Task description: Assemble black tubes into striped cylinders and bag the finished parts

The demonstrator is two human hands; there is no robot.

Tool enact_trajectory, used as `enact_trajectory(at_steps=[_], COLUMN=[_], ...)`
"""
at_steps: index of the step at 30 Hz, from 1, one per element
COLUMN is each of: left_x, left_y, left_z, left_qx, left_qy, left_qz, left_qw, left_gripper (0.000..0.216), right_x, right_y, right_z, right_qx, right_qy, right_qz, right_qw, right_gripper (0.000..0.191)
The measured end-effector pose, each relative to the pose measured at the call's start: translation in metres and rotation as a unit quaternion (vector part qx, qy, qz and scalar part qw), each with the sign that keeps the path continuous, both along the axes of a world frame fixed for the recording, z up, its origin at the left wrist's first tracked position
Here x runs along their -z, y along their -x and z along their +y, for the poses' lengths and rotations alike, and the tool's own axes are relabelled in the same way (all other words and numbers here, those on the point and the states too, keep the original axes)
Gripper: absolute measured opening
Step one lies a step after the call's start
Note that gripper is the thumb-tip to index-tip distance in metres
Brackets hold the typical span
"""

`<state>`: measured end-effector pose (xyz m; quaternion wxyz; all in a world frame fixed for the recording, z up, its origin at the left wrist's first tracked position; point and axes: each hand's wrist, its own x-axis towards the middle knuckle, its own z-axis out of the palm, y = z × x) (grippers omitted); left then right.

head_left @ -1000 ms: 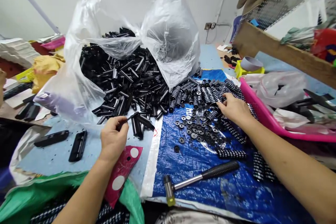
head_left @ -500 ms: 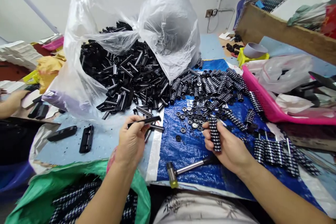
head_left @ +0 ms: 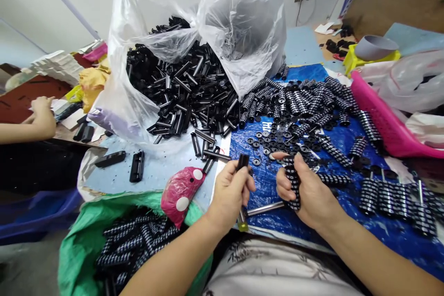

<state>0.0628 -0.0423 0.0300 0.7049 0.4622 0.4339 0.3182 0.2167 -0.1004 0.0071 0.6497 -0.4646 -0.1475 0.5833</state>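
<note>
My left hand (head_left: 231,192) is closed around a short black plastic piece (head_left: 243,162), which points upward from between the thumb and fingers. My right hand (head_left: 308,189) grips a black-and-white checked roller (head_left: 292,178), held upright, with the index finger reaching left across its top. The two hands face each other a short way apart above the blue sheet (head_left: 267,231). Below them lies a mallet (head_left: 265,208) with a metal shaft and a yellow face; my left hand hides part of its head. Small black discs (head_left: 266,141) are scattered just beyond the hands.
A plastic bag (head_left: 118,32) spills black plastic pieces (head_left: 187,88) at the back. Checked rollers (head_left: 305,97) are heaped to the right, near a pink basket (head_left: 378,120). A green sack (head_left: 76,240) holds more rollers. Another person's arm (head_left: 31,129) is at the far left.
My left hand has moved right, closer to my right hand, and its black piece now points up instead of sideways. The view has shifted left, uncovering a pink spotted bundle.
</note>
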Motion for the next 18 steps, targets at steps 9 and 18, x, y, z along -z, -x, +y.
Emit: enact_trajectory(at_steps=[9,18], left_x=[0.007,0.004], left_y=[-0.036,-0.012], left_z=[-0.016,-0.018], left_qx=[0.043,0.039], left_qy=[-0.074,-0.040], left_qz=[0.000,0.013], left_qw=[0.996,0.998], left_gripper=[0.028,0.038], right_x=[0.008,0.024], right_y=[0.005,-0.027], right_z=[-0.001,-0.022], right_qx=[-0.009,-0.043], right_qy=[-0.063,-0.303], right_qz=[-0.153,-0.632], right_qw=[0.986,0.713], right_gripper=[0.048,0.099])
